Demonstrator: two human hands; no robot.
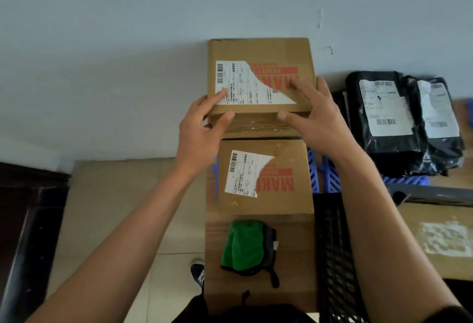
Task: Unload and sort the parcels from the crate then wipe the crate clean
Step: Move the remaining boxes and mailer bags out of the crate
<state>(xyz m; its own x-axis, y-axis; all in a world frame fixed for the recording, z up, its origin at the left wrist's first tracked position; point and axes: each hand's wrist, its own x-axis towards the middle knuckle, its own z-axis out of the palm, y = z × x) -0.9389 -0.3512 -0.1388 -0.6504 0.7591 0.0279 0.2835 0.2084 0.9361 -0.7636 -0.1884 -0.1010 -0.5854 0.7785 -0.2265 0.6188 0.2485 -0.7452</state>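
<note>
A brown cardboard parcel [261, 53] with a torn white label and red print stands against the wall at the far end of a wooden table [294, 258]. My left hand [202, 130] grips its near left corner, thumb on the front face. My right hand [317, 117] grips its near right corner, fingers spread over the top. A second, similar parcel [281, 194] lies flat just in front of it. A folded green cloth [243, 243] with a dark edge lies nearer to me. The black mesh crate [332, 258] stands to the right of the table, partly behind my right arm.
Two black plastic mailer bags [384, 117] with white labels lie stacked at the right on a blue plastic pallet [330, 176]. A cardboard sheet [435, 240] lies at the lower right. Tiled floor, a shoe [198, 274] and a dark door frame are at the left.
</note>
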